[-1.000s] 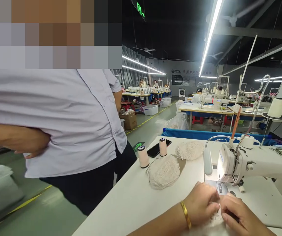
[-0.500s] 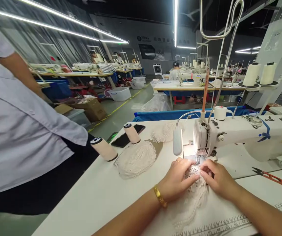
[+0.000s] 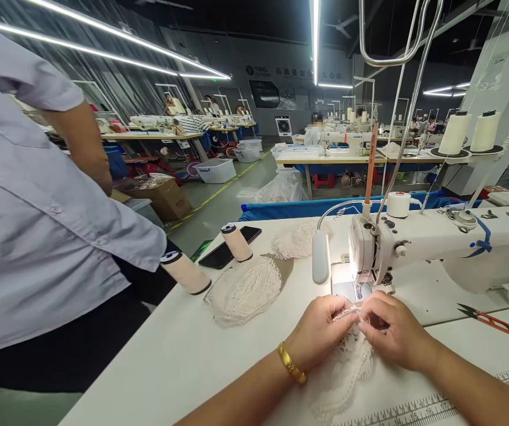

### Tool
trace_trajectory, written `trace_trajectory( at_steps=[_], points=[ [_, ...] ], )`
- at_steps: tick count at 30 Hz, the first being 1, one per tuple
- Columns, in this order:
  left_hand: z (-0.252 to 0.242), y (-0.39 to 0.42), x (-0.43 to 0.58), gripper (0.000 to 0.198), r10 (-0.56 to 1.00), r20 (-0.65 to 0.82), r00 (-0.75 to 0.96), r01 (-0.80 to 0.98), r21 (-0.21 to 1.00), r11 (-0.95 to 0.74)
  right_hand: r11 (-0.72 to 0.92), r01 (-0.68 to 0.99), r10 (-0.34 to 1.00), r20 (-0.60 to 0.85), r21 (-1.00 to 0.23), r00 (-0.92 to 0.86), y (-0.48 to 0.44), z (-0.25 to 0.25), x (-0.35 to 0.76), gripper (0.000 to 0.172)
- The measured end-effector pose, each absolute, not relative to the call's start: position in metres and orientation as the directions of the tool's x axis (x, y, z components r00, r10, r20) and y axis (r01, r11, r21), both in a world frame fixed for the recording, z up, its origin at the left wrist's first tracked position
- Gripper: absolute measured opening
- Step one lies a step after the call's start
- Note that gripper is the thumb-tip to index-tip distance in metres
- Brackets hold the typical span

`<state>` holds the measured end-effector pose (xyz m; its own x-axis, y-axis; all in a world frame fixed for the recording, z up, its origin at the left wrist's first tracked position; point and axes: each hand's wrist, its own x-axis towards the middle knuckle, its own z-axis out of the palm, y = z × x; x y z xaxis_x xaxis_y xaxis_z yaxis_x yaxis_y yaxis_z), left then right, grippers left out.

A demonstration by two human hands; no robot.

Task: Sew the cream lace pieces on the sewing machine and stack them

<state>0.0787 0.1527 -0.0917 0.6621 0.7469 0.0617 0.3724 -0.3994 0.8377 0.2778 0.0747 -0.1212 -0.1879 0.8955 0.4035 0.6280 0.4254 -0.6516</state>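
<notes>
A strip of pale lace [image 3: 347,373] hangs from both hands down over the white table, just in front of the sewing machine [image 3: 365,242]. With thumb and fingers closed, my left hand [image 3: 323,328] grips its upper edge on the left. My right hand [image 3: 394,331] pinches the same edge from the right, fingertips almost meeting the left thumb. The lit presser foot [image 3: 361,290] stands slightly beyond the fingers, with a gap between it and the lace. Fingers hide part of the gripped edge.
Left on the table lie a lace pile [image 3: 245,290], another lace pile [image 3: 299,239], two thread cones, including one at the edge [image 3: 186,272], and a phone [image 3: 219,254]. Orange-handled thread snips [image 3: 489,319] and a printed ruler [image 3: 418,408] lie right. A person in a grey shirt [image 3: 59,195] stands close left.
Both hands have drawn the lace slightly toward me, away from the presser foot. The person at left has shifted, and their arm has moved right in view.
</notes>
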Motion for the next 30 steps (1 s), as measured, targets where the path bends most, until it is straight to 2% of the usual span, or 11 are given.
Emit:
trace_trajectory(
  at_steps=[5,12,19,21,23,30],
  points=[
    [-0.099,0.153,0.077,0.037,0.708,0.187,0.681,0.360,0.756,-0.546,0.278,0.635,0.949,0.309,-0.721,-0.064,0.074,-0.119,0.276,0.011],
    [-0.105,0.152,0.075,0.028,0.620,0.295,0.727,0.286,0.690,-0.665,0.281,0.598,0.953,0.291,-0.751,-0.082,0.075,-0.116,0.276,0.015],
    [-0.104,0.150,0.075,0.031,0.595,0.325,0.735,0.287,0.646,-0.707,0.293,0.586,0.949,0.304,-0.755,-0.083,0.074,-0.118,0.277,0.012],
    [-0.103,0.148,0.075,0.026,0.613,0.324,0.720,0.307,0.643,-0.701,0.304,0.588,0.946,0.313,-0.749,-0.091,0.074,-0.117,0.277,0.012],
    [-0.100,0.146,0.075,0.017,0.636,0.312,0.706,0.319,0.662,-0.678,0.322,0.590,0.939,0.327,-0.740,-0.102,0.074,-0.117,0.276,0.014],
    [-0.096,0.146,0.076,0.024,0.670,0.251,0.699,0.308,0.740,-0.598,0.308,0.574,0.944,0.318,-0.759,-0.086,0.072,-0.115,0.277,0.015]
  ],
)
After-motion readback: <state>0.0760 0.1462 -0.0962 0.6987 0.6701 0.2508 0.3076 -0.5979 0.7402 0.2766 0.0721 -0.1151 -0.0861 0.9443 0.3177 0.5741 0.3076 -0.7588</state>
